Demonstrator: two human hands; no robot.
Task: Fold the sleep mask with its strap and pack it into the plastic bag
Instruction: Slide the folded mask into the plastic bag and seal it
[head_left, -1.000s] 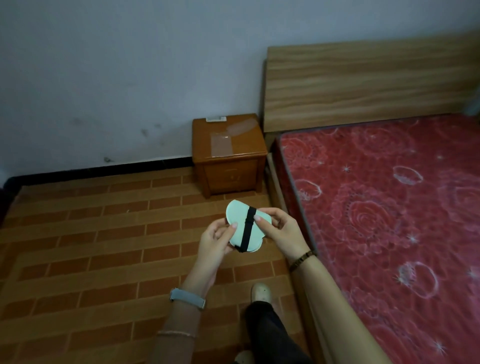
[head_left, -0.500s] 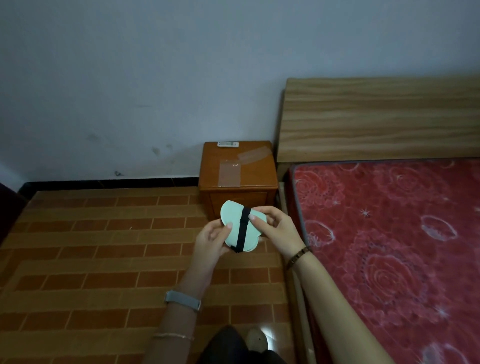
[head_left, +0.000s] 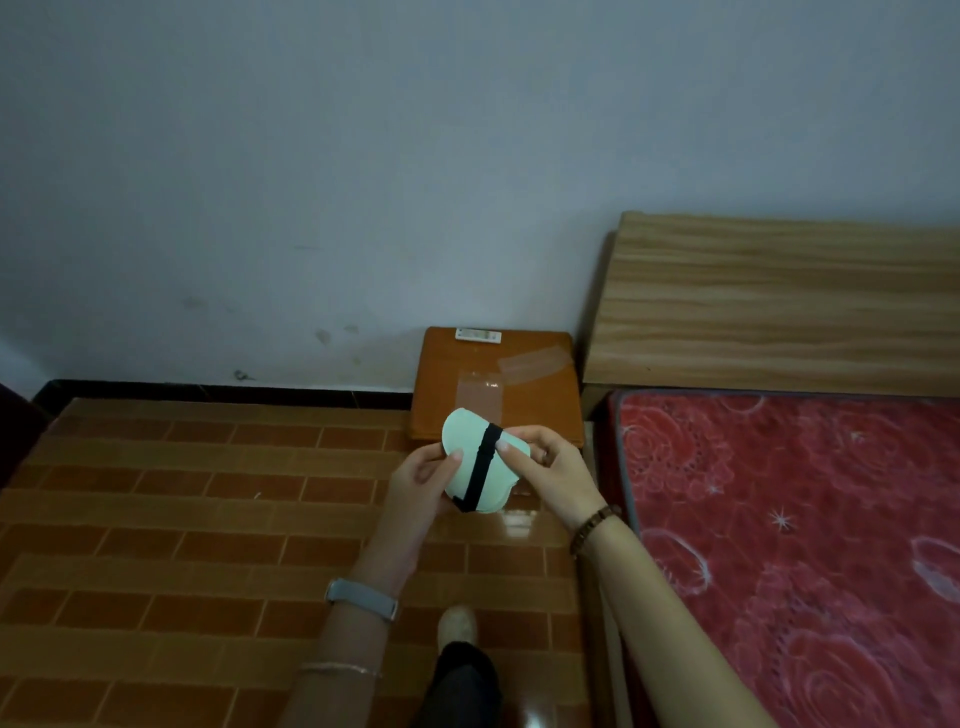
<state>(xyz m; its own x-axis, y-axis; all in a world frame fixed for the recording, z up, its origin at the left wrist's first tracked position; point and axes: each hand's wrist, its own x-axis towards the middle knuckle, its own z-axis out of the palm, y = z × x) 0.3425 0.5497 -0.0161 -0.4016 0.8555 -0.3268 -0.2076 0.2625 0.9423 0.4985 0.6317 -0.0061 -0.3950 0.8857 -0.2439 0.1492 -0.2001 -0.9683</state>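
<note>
Sleep mask (head_left: 470, 457), pale green and folded in half, is held in the air above a wooden nightstand (head_left: 540, 410) — left hand (head_left: 421, 480) and right hand (head_left: 550, 467) pinch its edges, likely keeping the black strap (head_left: 480, 467) wrapped flat — near the clear plastic bag (head_left: 480, 396).

the far side of the sleep mask (head_left: 470, 457) faces away, and its left edge sits behind the left hand (head_left: 415, 486). the strap (head_left: 480, 470) shows only as one band across the front; where it runs behind cannot be told. the print on the white label (head_left: 478, 335) on the nightstand (head_left: 498, 384) is too small to read. the bed (head_left: 800, 545) and headboard (head_left: 779, 301) are cut off at the right edge. both forearms run out of the bottom edge.
</note>
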